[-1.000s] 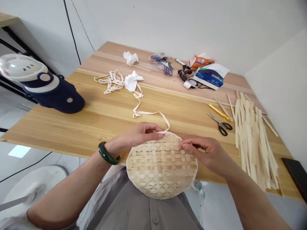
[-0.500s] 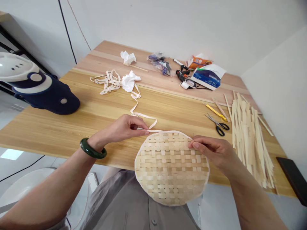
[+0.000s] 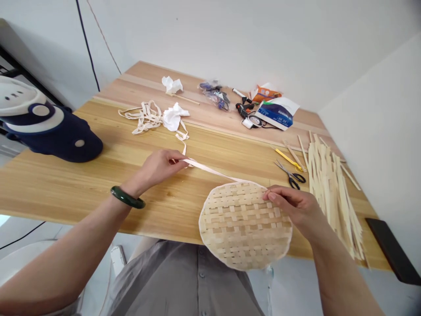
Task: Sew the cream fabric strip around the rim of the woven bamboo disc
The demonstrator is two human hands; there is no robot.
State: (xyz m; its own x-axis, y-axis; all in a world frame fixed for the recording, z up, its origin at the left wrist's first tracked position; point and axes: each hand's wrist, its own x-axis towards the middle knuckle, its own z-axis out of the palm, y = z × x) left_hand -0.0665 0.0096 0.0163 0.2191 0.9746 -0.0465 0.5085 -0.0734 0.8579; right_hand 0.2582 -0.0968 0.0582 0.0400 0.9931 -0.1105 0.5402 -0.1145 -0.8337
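Observation:
A round woven bamboo panel (image 3: 245, 228) with a pale ribbon edging tilts over the table's front edge. My right hand (image 3: 289, 204) pinches its upper right rim; a thin needle-like line stands up by the fingertips, too fine to name surely. My left hand (image 3: 164, 166) is closed in a pinch on a pale ribbon (image 3: 213, 170), left of the panel. The ribbon runs taut from those fingers to the panel's top rim. Its loose length trails back to a tangled heap of ribbon (image 3: 146, 116) on the table.
Bamboo strips (image 3: 332, 193) lie at right, beside black-handled scissors (image 3: 291, 175) and a yellow cutter (image 3: 288, 159). At the back are a glue gun (image 3: 244, 109), a blue tissue box (image 3: 276, 115) and crumpled tissue (image 3: 174, 116). A navy figure (image 3: 66, 136) stands left; a black phone-like slab (image 3: 393, 250) lies right.
My left hand has moved left and away from the panel, drawing the ribbon out straight. The panel sits a little farther right in view, still in my right hand.

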